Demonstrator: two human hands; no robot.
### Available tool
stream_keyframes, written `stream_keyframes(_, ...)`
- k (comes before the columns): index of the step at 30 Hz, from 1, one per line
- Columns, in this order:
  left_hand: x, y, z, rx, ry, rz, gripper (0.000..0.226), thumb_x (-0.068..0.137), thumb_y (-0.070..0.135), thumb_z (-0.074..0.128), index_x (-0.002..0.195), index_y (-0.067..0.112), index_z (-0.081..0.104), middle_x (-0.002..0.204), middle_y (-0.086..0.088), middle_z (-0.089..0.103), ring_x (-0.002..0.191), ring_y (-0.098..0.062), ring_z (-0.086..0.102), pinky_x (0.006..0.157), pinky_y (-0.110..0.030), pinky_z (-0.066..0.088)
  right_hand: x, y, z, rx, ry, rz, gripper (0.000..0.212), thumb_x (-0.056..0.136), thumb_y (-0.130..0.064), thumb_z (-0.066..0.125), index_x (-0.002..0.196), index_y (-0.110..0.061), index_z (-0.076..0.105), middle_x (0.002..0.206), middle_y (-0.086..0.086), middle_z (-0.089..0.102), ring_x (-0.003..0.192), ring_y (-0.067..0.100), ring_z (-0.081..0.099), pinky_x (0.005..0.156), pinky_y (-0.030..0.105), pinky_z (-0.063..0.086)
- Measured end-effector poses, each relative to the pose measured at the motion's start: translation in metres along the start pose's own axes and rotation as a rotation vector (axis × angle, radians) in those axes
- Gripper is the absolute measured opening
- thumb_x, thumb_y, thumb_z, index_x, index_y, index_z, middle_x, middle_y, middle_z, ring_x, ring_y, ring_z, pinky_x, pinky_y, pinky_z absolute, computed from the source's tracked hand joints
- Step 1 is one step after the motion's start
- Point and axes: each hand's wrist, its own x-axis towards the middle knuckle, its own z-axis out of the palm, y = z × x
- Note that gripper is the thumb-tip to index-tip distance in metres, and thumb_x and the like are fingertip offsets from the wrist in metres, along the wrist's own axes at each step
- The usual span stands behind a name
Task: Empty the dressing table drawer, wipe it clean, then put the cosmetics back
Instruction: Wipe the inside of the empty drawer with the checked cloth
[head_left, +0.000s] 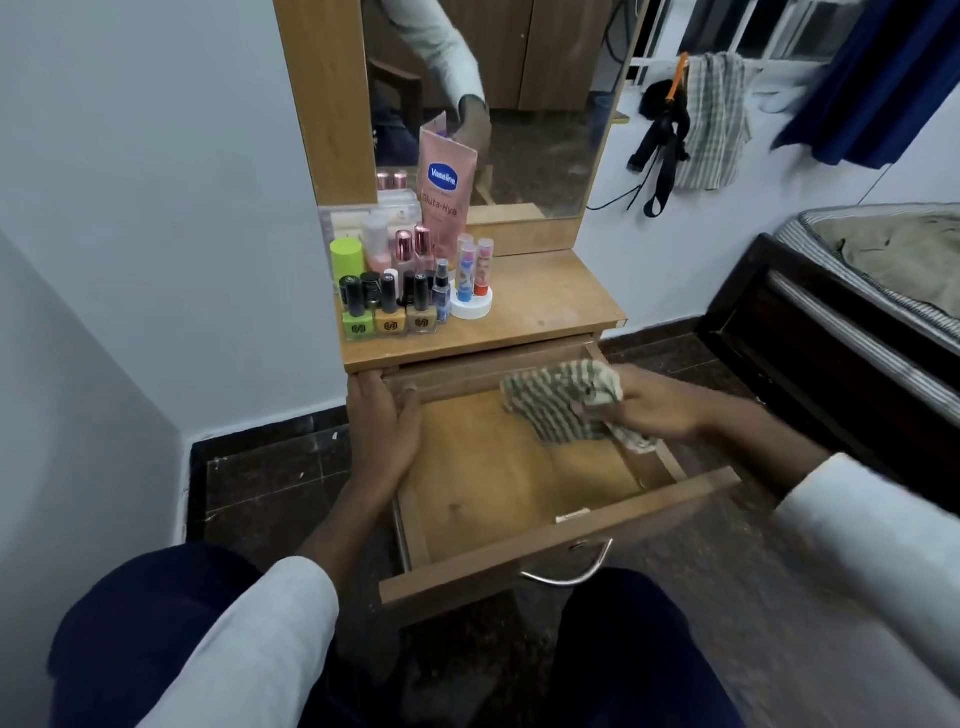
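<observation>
- Drawer (519, 488): pulled well out of the dressing table (545, 296); wooden floor bare, nothing inside but the cloth. Metal handle (569, 571) on the front panel, nearest the viewer.
- R hand (660, 410): reaches in over the drawer's right wall, fingers closed round a bunched striped cloth (561, 405); cloth lies on the drawer floor at the back-right corner.
- L hand (384, 431): laid flat on the drawer's left wall near the back, fingers spread loosely & resting on the edge, gripping nothing.
- Cosmetics: all on the tabletop, left side, well apart from the drawer interior. Front row = three nail polish bottles (389, 312) (green, yellow, beige) w/ black caps; small blue spray bottle (442, 293) just beside them.
- White round stand (471, 304) to the right of the row, holding upright lip balm sticks (483, 260).
- Pink Vaseline tube (444, 192): upright at the back, leaning against the mirror (545, 104).
- Lime-green capped container (346, 257) & rose-gold capped bottles (413, 249) between tube & polishes.
- Right half of tabletop bare wood.
- Both sleeves white; dark trousers at frame bottom.
</observation>
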Motion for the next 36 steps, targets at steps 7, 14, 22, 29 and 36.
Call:
stream_keyframes(7, -0.003, -0.002, 0.003, -0.076, 0.105, -0.094, 0.021, 0.104, 0.017, 0.06, 0.121, 0.007, 0.052, 0.114, -0.01, 0.059, 0.102, -0.021, 0.057, 0.085, -0.036, 0.045, -0.014, 0.0, 0.023, -0.501, -0.398, 0.048, 0.033, 0.108, -0.038, 0.056, 0.075, -0.032, 0.056, 0.079, -0.019, 0.066, 0.074, -0.009, 0.059, 0.07, 0.01, 0.038)
stream_keyframes(14, -0.003, -0.004, 0.006, -0.081, 0.139, -0.072, 0.019, 0.104, 0.015, 0.061, 0.119, 0.015, 0.049, 0.106, -0.014, 0.063, 0.094, -0.028, 0.063, 0.08, -0.042, 0.052, 0.019, -0.071, 0.091, -0.277, -0.421, -0.089, 0.033, 0.105, -0.049, 0.054, 0.077, -0.031, 0.058, 0.083, -0.008, 0.063, 0.076, 0.014, 0.06, 0.074, 0.033, 0.047)
stream_keyframes(22, -0.001, -0.006, 0.005, 0.044, 0.13, -0.023, 0.012, 0.104, 0.014, 0.061, 0.111, 0.008, 0.054, 0.101, -0.011, 0.059, 0.093, -0.025, 0.061, 0.079, -0.043, 0.053, 0.014, -0.051, 0.081, -0.27, -0.445, 0.013, 0.026, 0.106, -0.051, 0.053, 0.09, -0.03, 0.058, 0.095, -0.004, 0.065, 0.09, 0.02, 0.062, 0.087, 0.039, 0.05)
stream_keyframes(29, -0.003, -0.005, 0.0, -0.107, 0.126, -0.106, 0.025, 0.107, 0.021, 0.057, 0.127, 0.007, 0.052, 0.109, -0.01, 0.063, 0.096, -0.021, 0.062, 0.077, -0.033, 0.045, -0.01, -0.002, 0.019, -0.626, -0.441, 0.213, 0.017, 0.105, -0.041, 0.054, 0.1, -0.027, 0.062, 0.105, -0.006, 0.065, 0.1, 0.017, 0.06, 0.089, 0.033, 0.046)
stream_keyframes(36, -0.005, 0.001, 0.001, -0.213, 0.154, -0.096, 0.006, 0.111, 0.018, 0.047, 0.109, 0.013, 0.049, 0.101, -0.015, 0.062, 0.078, -0.007, 0.052, 0.061, -0.007, 0.038, 0.017, -0.063, 0.088, -0.297, -0.359, 0.054, 0.016, 0.107, -0.037, 0.056, 0.092, -0.031, 0.059, 0.088, -0.014, 0.06, 0.083, 0.008, 0.057, 0.077, 0.03, 0.042)
